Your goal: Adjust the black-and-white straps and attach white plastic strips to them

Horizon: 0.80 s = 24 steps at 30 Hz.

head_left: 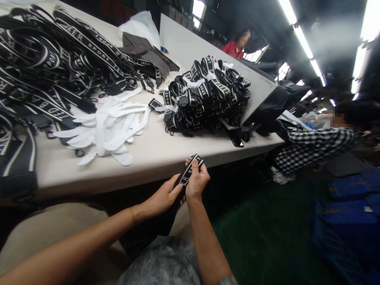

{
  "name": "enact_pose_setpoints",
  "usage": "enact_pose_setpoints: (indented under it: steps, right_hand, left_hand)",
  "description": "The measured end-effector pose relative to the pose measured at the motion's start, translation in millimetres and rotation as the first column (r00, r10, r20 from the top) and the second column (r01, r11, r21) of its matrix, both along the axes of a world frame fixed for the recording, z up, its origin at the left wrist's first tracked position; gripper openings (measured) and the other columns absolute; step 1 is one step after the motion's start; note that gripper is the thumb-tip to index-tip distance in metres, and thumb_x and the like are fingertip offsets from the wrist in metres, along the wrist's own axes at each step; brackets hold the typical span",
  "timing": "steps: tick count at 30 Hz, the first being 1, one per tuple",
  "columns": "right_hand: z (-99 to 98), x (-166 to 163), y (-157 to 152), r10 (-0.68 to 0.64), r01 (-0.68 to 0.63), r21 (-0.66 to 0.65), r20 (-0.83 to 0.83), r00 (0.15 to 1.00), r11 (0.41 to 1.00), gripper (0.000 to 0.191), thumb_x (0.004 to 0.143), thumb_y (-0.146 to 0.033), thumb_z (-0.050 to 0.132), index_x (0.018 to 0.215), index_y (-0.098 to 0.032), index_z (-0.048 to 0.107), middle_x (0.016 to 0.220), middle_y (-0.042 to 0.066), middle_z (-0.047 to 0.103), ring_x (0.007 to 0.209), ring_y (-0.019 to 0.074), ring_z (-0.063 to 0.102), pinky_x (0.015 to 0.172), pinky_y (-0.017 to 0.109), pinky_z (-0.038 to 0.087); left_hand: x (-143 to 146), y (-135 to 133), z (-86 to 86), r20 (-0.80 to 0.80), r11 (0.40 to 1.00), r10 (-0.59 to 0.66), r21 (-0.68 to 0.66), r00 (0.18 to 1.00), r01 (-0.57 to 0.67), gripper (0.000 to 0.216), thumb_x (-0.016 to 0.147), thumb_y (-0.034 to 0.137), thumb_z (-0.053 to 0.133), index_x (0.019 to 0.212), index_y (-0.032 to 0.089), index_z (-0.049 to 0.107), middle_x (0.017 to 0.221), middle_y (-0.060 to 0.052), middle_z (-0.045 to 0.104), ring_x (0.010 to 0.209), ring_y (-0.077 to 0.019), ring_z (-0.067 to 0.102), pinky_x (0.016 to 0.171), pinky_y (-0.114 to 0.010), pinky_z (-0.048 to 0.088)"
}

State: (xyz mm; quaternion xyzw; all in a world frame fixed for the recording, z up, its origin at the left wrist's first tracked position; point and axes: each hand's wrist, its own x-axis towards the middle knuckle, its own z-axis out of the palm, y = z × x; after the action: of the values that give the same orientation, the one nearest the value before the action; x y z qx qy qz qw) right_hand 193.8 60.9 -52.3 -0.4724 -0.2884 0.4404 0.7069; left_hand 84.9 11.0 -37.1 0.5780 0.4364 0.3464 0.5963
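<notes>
Two hands, left hand (166, 196) and right hand (196, 182), both grip one black lettered strap (187, 173) below a table (154, 152) holding two strap piles.

Worktable and what lies on it

I see a pale worktable (154, 154) running away from me. Loose black straps (44, 67) with white lettering sprawl over its far left part and left edge. White plastic strips (107, 126) lie fanned out mid-table, nearer the front edge. Tied bundles of straps (208, 95) are heaped toward the right corner. A grey cloth (142, 49) and a white bag (141, 25) sit at the far edge.
</notes>
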Motion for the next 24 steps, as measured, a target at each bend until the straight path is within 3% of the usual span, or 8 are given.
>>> enact_pose_setpoints:
  steps: [2, 4, 7, 13, 15, 18, 20, 24]
  right_hand:
    - [-0.1, 10.7, 0.7, 0.040, -0.036, -0.044, 0.092, 0.995, 0.998, 0.037, 0.078, -0.046, 0.075, 0.080, -0.010, 0.067, 0.069, 0.002, 0.063, 0.062, 0.0128, 0.058, 0.057, 0.023, 0.047]
    - [0.8, 21.4, 0.6, 0.069, -0.059, -0.064, 0.167, 0.984, 0.996, 0.041, 0.073, -0.045, 0.080, 0.064, -0.011, 0.059, 0.057, -0.003, 0.048, 0.053, 0.0078, 0.042, 0.048, 0.020, 0.035]
    - [-1.6, 27.9, 0.3, 0.102, -0.092, -0.092, 0.113, 0.988, 0.991, 0.048, 0.068, -0.046, 0.082, 0.056, -0.014, 0.049, 0.054, -0.006, 0.039, 0.051, 0.0064, 0.034, 0.047, 0.021, 0.029]
    - [-11.3, 5.7, -5.0, 0.100, -0.139, -0.172, -0.214, 0.972, 0.975, 0.049, 0.056, -0.043, 0.091, 0.076, -0.015, 0.056, 0.066, -0.004, 0.059, 0.059, 0.0091, 0.053, 0.056, 0.020, 0.044]
    - [-6.4, -1.0, -9.9, 0.163, -0.262, -0.186, -0.424, 0.891, 0.947, 0.054, 0.054, -0.041, 0.094, 0.087, -0.017, 0.059, 0.076, -0.002, 0.066, 0.069, 0.0125, 0.063, 0.065, 0.022, 0.052]
    - [6.2, -1.8, -15.5, 0.243, -0.500, -0.235, -0.657, 0.713, 0.834, 0.059, 0.052, -0.036, 0.095, 0.096, -0.014, 0.063, 0.088, 0.007, 0.073, 0.082, 0.0194, 0.071, 0.078, 0.030, 0.059]
    - [13.8, 1.9, -16.3, 0.248, -0.572, -0.269, -0.703, 0.667, 0.775, 0.054, 0.053, -0.029, 0.096, 0.094, -0.011, 0.065, 0.091, 0.011, 0.074, 0.084, 0.0206, 0.072, 0.079, 0.030, 0.061]
    - [19.7, 10.5, -17.4, 0.242, -0.571, -0.314, -0.677, 0.695, 0.759, 0.045, 0.055, -0.024, 0.095, 0.089, -0.012, 0.069, 0.093, 0.009, 0.075, 0.078, 0.0161, 0.072, 0.073, 0.025, 0.062]
  left_hand:
    - [-3.5, -1.3, 2.0, 0.091, 0.994, -0.009, -0.109, 0.996, 0.019, 0.051, 0.094, 0.051, 0.048, 0.124, 0.011, 0.042, 0.084, -0.005, 0.060, 0.062, -0.0156, 0.055, 0.059, -0.028, 0.049]
    - [-9.3, -3.1, 5.4, 0.161, 0.987, -0.037, -0.151, 0.986, 0.061, 0.049, 0.093, 0.053, 0.051, 0.119, 0.013, 0.043, 0.090, -0.006, 0.060, 0.064, -0.0140, 0.055, 0.058, -0.025, 0.048]
    - [-16.4, -6.9, 7.8, 0.176, 0.982, -0.077, -0.158, 0.981, 0.105, 0.048, 0.095, 0.056, 0.050, 0.118, 0.015, 0.043, 0.089, -0.004, 0.058, 0.065, -0.0126, 0.052, 0.056, -0.023, 0.045]
    - [-21.1, -13.5, -0.1, 0.084, 0.997, -0.004, -0.077, 0.996, 0.011, 0.053, 0.094, 0.062, 0.049, 0.118, 0.014, 0.045, 0.080, -0.001, 0.054, 0.059, -0.0100, 0.045, 0.050, -0.020, 0.036]
    - [-24.6, -15.1, -1.6, 0.089, 0.998, -0.016, -0.059, 0.996, 0.022, 0.055, 0.094, 0.063, 0.049, 0.118, 0.014, 0.047, 0.079, -0.001, 0.054, 0.057, -0.0095, 0.044, 0.049, -0.020, 0.035]
    - [-30.7, -17.6, -1.4, 0.119, 0.995, -0.071, -0.061, 0.990, 0.078, 0.055, 0.095, 0.064, 0.047, 0.118, 0.014, 0.048, 0.078, -0.001, 0.054, 0.056, -0.0089, 0.044, 0.049, -0.019, 0.035]
    - [-33.5, -18.8, 0.2, 0.156, 0.991, -0.101, -0.074, 0.983, 0.114, 0.053, 0.095, 0.063, 0.046, 0.114, 0.014, 0.049, 0.077, -0.001, 0.053, 0.056, -0.0085, 0.044, 0.050, -0.019, 0.036]
    - [-36.6, -18.7, 8.1, 0.141, 0.998, -0.064, 0.029, 0.988, 0.060, 0.050, 0.095, 0.061, 0.049, 0.104, 0.013, 0.056, 0.080, -0.001, 0.054, 0.064, -0.0105, 0.047, 0.059, -0.020, 0.041]
